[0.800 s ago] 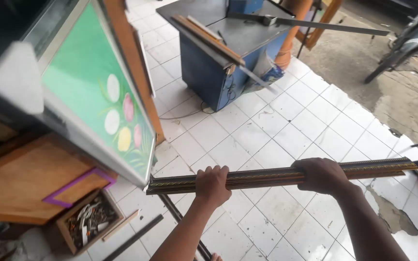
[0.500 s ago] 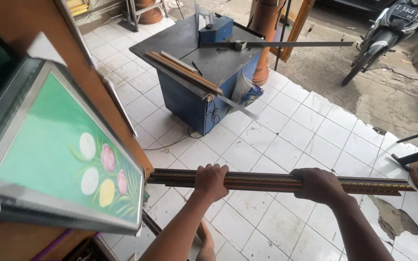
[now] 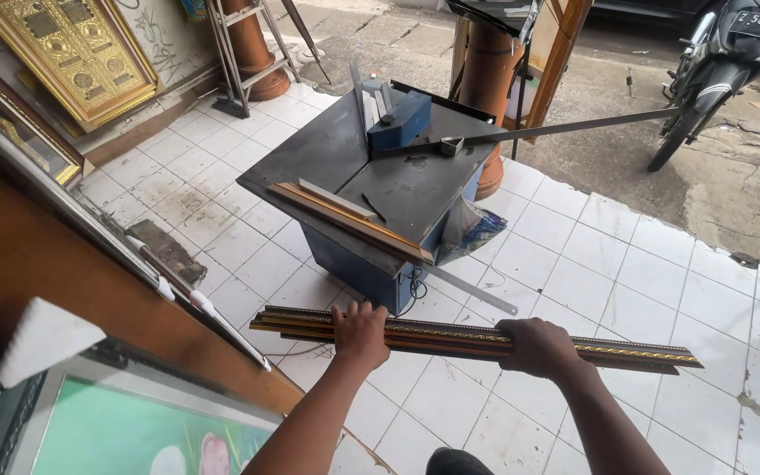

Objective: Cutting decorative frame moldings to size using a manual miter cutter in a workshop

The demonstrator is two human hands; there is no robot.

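As both hands point(image 3: 361, 334) grip, moulding strips point(image 3: 450, 336) lie level.

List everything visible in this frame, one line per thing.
Long dark moulding strips with gold trim: a bundle, held level in front of the person.
Blue metal cutting table with dark top: one, centre.
Wooden moulding pieces: a few, on the table's near edge.
Long grey lever bar: one, reaching right from the table.
Ornate gold frame: one, top left.
Green framed picture: one, bottom left.
Motorbike: one, top right.
Left hand: grip on strips.
Right hand: grip on strips.
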